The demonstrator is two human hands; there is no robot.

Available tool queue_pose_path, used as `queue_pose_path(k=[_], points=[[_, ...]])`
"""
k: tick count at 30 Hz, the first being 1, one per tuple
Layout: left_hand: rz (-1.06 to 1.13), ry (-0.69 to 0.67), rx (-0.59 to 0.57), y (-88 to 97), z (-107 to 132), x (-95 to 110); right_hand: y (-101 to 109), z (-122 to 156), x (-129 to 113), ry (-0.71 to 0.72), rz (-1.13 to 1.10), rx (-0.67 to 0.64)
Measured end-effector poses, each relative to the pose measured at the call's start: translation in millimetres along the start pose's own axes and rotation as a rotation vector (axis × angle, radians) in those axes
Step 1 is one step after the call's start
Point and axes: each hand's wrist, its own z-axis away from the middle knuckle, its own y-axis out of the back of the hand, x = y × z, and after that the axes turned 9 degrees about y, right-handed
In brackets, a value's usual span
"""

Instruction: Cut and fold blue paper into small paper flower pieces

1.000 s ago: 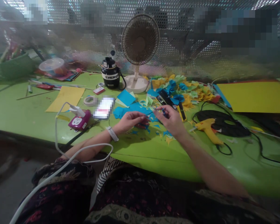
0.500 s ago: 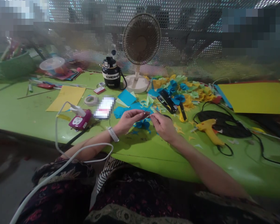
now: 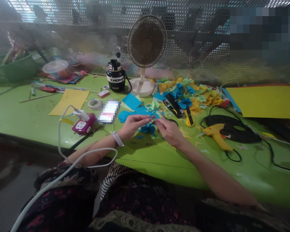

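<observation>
- My left hand (image 3: 135,126) is closed in a pinch, its fingertips (image 3: 148,119) gripping a blue paper scrap (image 3: 151,114) near the middle of the frame.
- My right hand (image 3: 169,131) is curled just beside the left, gripping what look like small scissors (image 3: 172,121); the fingers hide most of them, so I can't confirm the tool.
- Both hands hover over the green table (image 3: 232,170), with a blue paper flower (image 3: 147,129) on it just below them.
- A white watch (image 3: 117,139) sits on my left wrist, and a white cable (image 3: 62,151) runs past that forearm to a pink power socket (image 3: 83,124) at left of center.
- Blue paper sheets (image 3: 131,101) lie just beyond my left hand, with a blurred phone (image 3: 108,111) and a tape roll (image 3: 94,104) to their left.
- A heap of yellow, green and blue paper cut-outs (image 3: 189,96) fills the area up and right of my hands, with a black tool (image 3: 174,104) lying on its near edge.
- A yellow glue gun (image 3: 216,137) rests at right, against a coiled black cable (image 3: 229,132), below a large yellow sheet (image 3: 263,100).
- A fan (image 3: 147,42) and a black flask (image 3: 115,75) stand at upper center.
</observation>
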Motion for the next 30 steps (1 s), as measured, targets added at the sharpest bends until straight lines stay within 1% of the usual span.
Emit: queue_pose_path(k=[7,14,22,30], points=[[0.014,-0.002,0.0,-1.9,1.7,2.0,0.1,-0.4,-2.5,-0.005,-0.032,-0.011],[-0.013,-0.038,0.006,-0.3,0.6,0.5,0.8,-0.7,-5.0,0.024,-0.056,-0.001],[-0.043,-0.043,-0.007,-2.2,2.6,2.2,1.6,-0.9,-7.3,0.026,-0.09,-0.017],[-0.014,-0.049,-0.036,-0.4,2.4,-1.7,2.9,-1.0,-6.1,0.022,-0.122,-0.038]])
